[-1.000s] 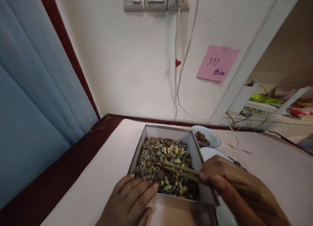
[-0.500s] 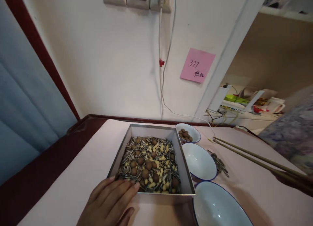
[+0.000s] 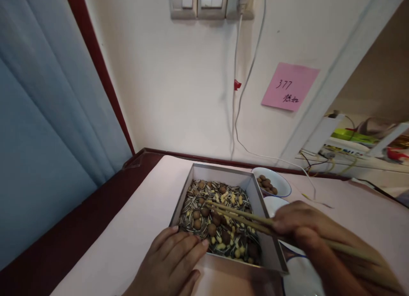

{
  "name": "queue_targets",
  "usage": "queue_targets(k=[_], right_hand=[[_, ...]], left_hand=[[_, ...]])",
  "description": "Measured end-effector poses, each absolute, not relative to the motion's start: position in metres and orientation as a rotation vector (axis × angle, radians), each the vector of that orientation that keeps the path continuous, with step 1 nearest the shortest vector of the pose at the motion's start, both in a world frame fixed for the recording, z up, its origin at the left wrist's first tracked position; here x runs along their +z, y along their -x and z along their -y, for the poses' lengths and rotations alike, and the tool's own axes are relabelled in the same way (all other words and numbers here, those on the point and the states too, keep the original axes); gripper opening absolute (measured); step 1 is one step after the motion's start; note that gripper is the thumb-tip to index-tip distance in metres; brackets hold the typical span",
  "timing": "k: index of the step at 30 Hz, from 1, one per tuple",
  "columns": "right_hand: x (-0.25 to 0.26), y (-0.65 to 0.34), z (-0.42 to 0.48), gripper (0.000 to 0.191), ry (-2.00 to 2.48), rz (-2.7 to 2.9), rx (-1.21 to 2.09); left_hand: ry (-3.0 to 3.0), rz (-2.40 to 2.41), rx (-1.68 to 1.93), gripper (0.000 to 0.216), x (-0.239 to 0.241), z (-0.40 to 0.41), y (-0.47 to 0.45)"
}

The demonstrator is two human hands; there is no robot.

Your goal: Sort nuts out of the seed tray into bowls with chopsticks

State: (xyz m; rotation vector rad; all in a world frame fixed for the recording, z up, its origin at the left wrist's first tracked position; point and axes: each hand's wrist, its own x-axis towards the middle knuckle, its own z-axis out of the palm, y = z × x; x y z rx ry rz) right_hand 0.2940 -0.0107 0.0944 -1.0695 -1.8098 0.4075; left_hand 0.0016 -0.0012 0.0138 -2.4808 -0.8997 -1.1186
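1. The chopsticks (image 3: 243, 217) reach across the box (image 3: 220, 171), tips low over its mix (image 3: 204, 210) of striped seeds, round brown nuts and yellow kernels. I cannot tell whether they pinch a piece.
2. The right hand (image 3: 300, 225) is closed around the chopsticks by the box's right wall, with the tips well to its left, over the mix.
3. The left hand (image 3: 172, 262) lies flat on the near-left rim, fingers loose, holding nothing.
4. Risk, as I judge it: a round nut could slip from the tips and roll onto the table (image 3: 143, 227), or a nudge could push the box against the small bowl (image 3: 281, 181) beside it.

Nearest bowl (image 3: 300, 281) partly off-frame
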Motion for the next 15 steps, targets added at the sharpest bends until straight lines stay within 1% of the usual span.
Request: queue_targets(k=[1,5,10,15], right_hand=[[0.102,-0.275,0.007,0.016,0.995,1.843,0.405],[0.112,-0.235,-0.011,0.021,0.927,1.971,0.622],[0.102,-0.224,-0.029,0.030,0.959,2.008,0.755],[0.098,-0.221,-0.032,0.031,0.982,1.986,0.808]], left_hand=[[2.474,0.892,-1.138,0.027,0.012,0.002,-0.002],[2.524,0.956,-1.091,0.028,0.008,0.005,-0.002],[2.544,0.993,-1.038,0.030,0.010,0.009,-0.001],[2.564,1.008,-1.012,0.032,0.013,0.011,0.000]])
